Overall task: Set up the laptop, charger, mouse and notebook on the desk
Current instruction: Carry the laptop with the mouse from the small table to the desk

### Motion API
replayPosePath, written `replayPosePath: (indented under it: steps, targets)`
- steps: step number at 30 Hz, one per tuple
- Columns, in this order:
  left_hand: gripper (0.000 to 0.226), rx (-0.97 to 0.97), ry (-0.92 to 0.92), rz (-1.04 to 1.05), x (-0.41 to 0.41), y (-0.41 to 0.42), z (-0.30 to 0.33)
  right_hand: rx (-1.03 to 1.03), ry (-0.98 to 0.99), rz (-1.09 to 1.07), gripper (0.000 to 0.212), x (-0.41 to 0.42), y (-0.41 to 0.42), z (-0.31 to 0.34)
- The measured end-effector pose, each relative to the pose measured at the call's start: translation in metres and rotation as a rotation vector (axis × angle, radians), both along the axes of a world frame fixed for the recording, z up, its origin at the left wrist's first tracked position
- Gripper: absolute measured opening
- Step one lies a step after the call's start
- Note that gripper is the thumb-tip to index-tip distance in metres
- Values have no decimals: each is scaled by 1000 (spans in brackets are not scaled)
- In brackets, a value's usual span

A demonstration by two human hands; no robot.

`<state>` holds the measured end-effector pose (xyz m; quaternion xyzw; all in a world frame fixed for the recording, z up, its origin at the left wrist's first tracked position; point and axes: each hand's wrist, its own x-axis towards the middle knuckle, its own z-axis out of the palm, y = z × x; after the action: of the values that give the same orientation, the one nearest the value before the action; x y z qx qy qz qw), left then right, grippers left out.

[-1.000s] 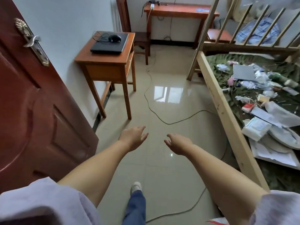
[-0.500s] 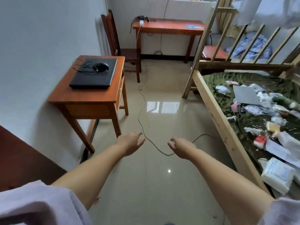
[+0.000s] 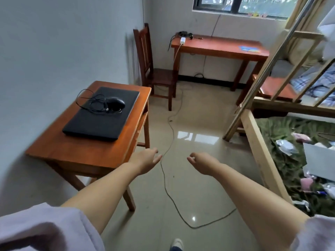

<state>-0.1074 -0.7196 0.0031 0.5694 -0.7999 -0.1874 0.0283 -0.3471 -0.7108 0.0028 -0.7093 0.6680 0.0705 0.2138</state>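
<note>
A closed black laptop [image 3: 97, 120] lies on a small wooden table [image 3: 76, 153] at the left wall. On its lid rests a black mouse [image 3: 116, 103] with its coiled cable [image 3: 90, 104]. A long wooden desk [image 3: 217, 48] stands under the window, with a white charger plug [image 3: 182, 40] and a black adapter [image 3: 184, 34] at its left end and a blue notebook [image 3: 249, 48] at its right. My left hand [image 3: 147, 160] hangs empty just off the small table's front right corner. My right hand [image 3: 203, 163] is held out over the floor, fingers loosely curled, holding nothing.
A wooden chair [image 3: 154, 69] stands between the table and the desk. A long cable [image 3: 168, 142] snakes across the tiled floor. A wooden bed frame [image 3: 262, 156] with cluttered items runs along the right. A red stool [image 3: 275, 89] sits by the desk.
I have walked forward past the door. The small table with the laptop is now close at my left, and the far desk and window have come into fuller view. Both hands remain empty.
</note>
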Motion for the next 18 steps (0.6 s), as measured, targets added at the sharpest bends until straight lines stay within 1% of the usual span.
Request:
replayPosePath:
  steps: [3, 7, 11, 14, 18]
  targets:
    - [44, -12, 3, 58, -5, -52, 3, 18, 12, 38, 47, -8, -73, 7]
    - [42, 17, -3, 193, 18, -117, 0, 25, -4, 133, 46, 12, -164, 7]
    - [41, -8, -2, 355, 60, -182, -2, -22, -20, 250, 42, 57, -258, 2]
    - [40, -17, -5, 446, 97, -216, 2, 7, -45, 331, 40, 102, -314, 3]
    - [37, -19, -19, 616, 146, -246, 11, -15, -14, 562, 34, 164, -376, 15]
